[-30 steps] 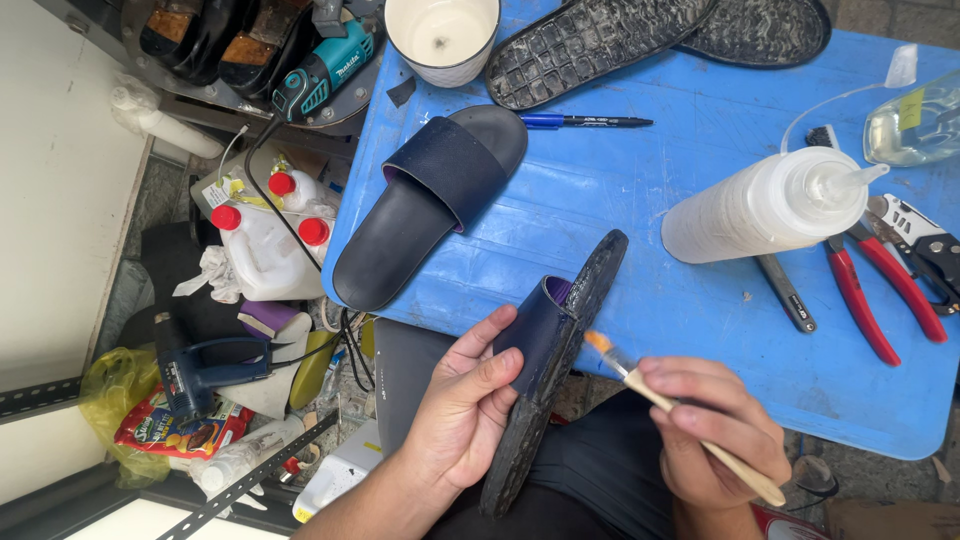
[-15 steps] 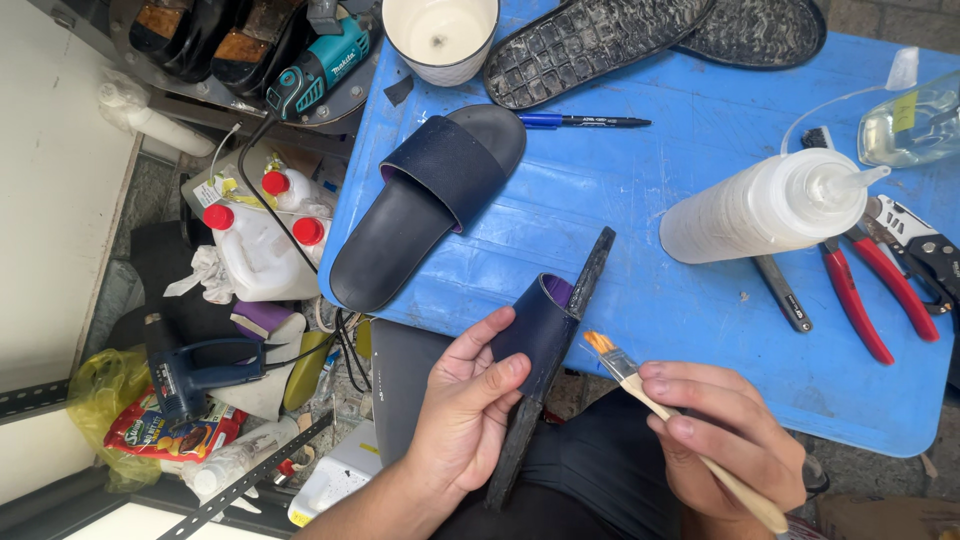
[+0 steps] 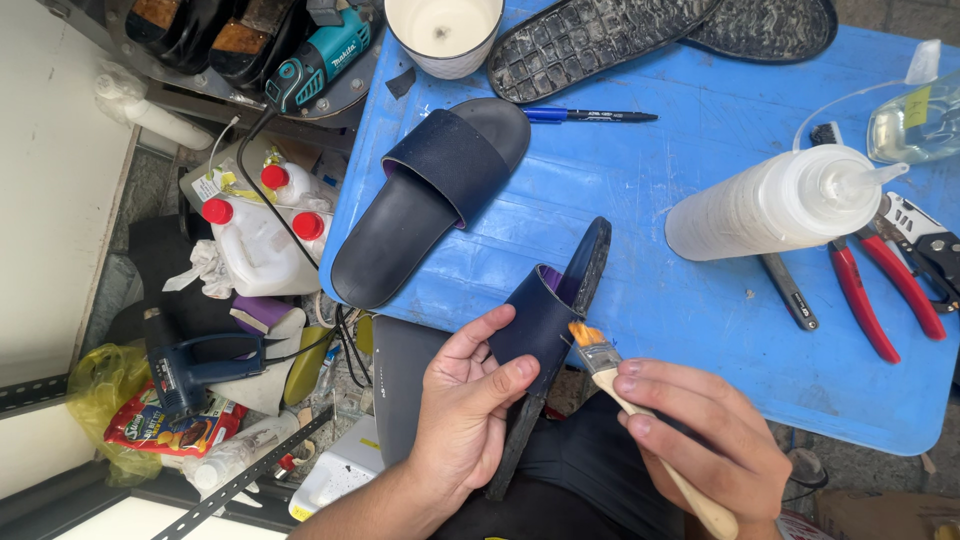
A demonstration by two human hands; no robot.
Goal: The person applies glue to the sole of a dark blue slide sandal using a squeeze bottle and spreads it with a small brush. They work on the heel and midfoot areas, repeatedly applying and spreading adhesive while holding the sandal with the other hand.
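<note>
Right, the left hand (image 3: 465, 410) is wrapped around a dark navy slide sandal (image 3: 545, 330), thumb pressed on the strap, holding it tipped on edge at the near rim of the blue table (image 3: 700, 330). The right hand (image 3: 705, 440) pinches a small wooden-handled brush (image 3: 625, 385), its orange bristles touching the sandal's strap edge. Its mate, a second navy slide (image 3: 425, 205), lies flat on the table, well apart. Just beyond it, a blue pen (image 3: 585, 116) and a white cup (image 3: 445, 35); to the right, a white squeeze bottle (image 3: 775, 205) on its side beside red-handled pliers (image 3: 880, 290).
</note>
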